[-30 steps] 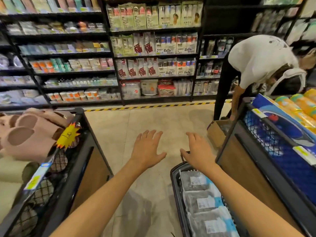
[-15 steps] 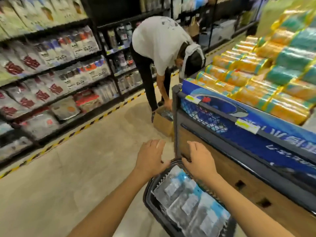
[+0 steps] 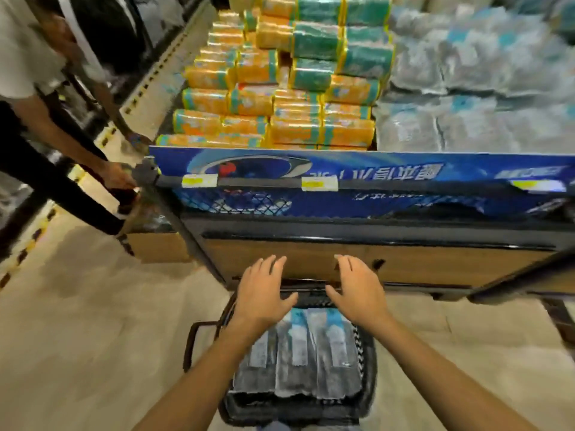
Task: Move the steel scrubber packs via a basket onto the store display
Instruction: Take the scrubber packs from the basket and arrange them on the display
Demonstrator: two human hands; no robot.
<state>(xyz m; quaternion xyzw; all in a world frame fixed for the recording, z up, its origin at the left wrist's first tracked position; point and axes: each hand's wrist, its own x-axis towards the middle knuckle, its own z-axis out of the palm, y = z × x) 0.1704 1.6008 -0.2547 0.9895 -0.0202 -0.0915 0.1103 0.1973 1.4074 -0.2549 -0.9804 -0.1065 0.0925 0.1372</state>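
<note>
A black basket [image 3: 365, 396] stands on the floor below me, filled with grey steel scrubber packs [image 3: 306, 359] with pale blue headers. My left hand [image 3: 263, 292] and my right hand [image 3: 357, 290] hover over the basket's far end, fingers spread, palms down, holding nothing. Straight ahead is the store display [image 3: 373, 262], a bin with a wooden front, a black rail and a blue banner. On its right side lie piled grey-blue scrubber packs [image 3: 479, 88], blurred.
Orange and green wrapped packs [image 3: 280, 98] fill the display's left part. Another person [image 3: 37, 98] bends at the left by the display's corner, over a cardboard box [image 3: 155, 244] on the floor. Yellow price tags [image 3: 319, 184] sit on the rail. Beige floor lies to the left.
My view has swung right, from the aisle shelves to facing the display head-on. The basket now stands square below me; both hands stay spread above it.
</note>
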